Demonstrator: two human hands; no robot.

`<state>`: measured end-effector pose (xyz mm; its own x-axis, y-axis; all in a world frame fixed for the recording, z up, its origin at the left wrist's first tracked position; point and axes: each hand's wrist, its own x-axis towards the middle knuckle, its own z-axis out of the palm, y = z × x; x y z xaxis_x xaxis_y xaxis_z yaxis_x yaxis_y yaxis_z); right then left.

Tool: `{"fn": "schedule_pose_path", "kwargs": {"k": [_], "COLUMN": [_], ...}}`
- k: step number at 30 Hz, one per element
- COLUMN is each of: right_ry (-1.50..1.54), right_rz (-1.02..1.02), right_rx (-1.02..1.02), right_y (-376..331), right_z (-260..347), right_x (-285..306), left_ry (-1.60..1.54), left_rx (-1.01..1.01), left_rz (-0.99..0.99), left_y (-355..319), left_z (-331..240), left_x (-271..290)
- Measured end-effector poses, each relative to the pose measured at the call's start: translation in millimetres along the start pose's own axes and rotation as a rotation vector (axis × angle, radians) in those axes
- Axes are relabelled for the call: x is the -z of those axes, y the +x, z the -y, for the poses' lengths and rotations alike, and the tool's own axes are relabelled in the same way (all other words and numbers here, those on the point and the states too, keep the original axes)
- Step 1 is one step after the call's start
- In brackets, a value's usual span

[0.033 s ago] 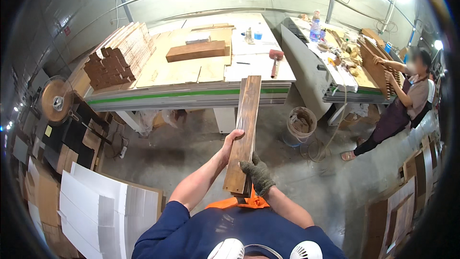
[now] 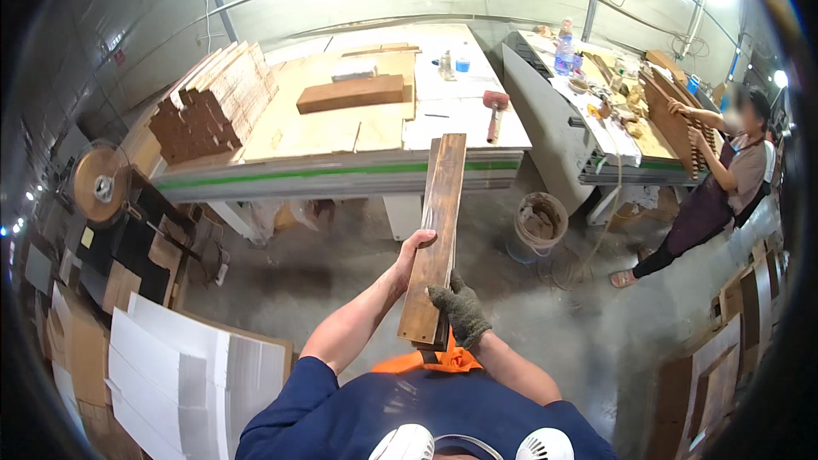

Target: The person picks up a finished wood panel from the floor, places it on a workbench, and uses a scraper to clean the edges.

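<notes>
In front of my body I hold a small stack of long brown wooden boards (image 2: 439, 230), pointing away from me toward the table. The top board has a worn dark finish and small holes at its near end; a second board shows at its left edge. My bare left hand (image 2: 411, 257) grips the left side, thumb over the top. My right hand (image 2: 463, 308), in a dark grey-green knit glove, is closed round the right side near the lower end. The fingers underneath are hidden, and I cannot tell how many boards are in the stack.
Ahead stands a worktable (image 2: 341, 172) bearing stacked boards (image 2: 200, 123), a brown wooden block (image 2: 351, 94) and a red-headed mallet (image 2: 494, 111). A bucket (image 2: 540, 220) sits on the floor. At right, a person (image 2: 724, 170) handles boards. White panels (image 2: 175, 383) lean at lower left.
My view has shifted slightly, so the table and bucket sit a little differently in the picture. Both hands keep the same hold on the boards.
</notes>
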<state>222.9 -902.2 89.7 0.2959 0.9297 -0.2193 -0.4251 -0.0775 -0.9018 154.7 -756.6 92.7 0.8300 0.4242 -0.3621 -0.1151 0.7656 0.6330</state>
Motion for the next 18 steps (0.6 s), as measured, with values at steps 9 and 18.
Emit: {"fn": "schedule_pose_path", "kwargs": {"k": [9,18], "right_ry": [0.207,0.427], "right_rz": [0.075,0.232], "right_rx": [0.034,0.027], "right_y": [177.4,347.9], "right_z": [14.2,-0.4], "right_x": [-77.6,-159.3], "left_ry": [0.242,0.584], "left_rx": [0.049,0.02], "left_rz": [-0.038,-0.134], "left_y": [79.8,156.3], "left_z": [-169.6,-331.3], "left_x": [78.5,170.3]}}
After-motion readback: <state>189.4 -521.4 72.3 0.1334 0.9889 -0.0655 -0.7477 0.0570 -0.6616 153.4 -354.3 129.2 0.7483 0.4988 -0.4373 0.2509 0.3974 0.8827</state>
